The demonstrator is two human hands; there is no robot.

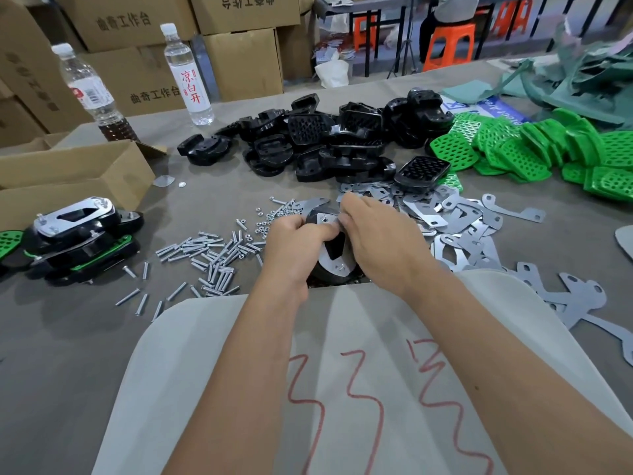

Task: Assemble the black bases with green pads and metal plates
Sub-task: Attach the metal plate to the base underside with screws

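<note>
- Both hands are kept close together over one black base (334,248), which sits on the grey table (68,337) near the front edge.
- Left hand (291,245): its fingers are curled round the left side of that base.
- Right hand (373,234): its fingertips are pinched at the top of the base, where a metal plate (337,269) is laid on it. What is pinched is too small to be told.
- A pile of black bases (325,138) is seen behind the held base.
- Green pads (548,149) are heaped to the right of that pile.
- Loose metal plates (462,221) are spread to the right of the held base.
- Screws (209,252) are scattered to its left.
- Finished pieces (75,241) are stacked farther left, beside a cardboard box (68,173).
- Two water bottles (186,73) are stood behind the box.
</note>
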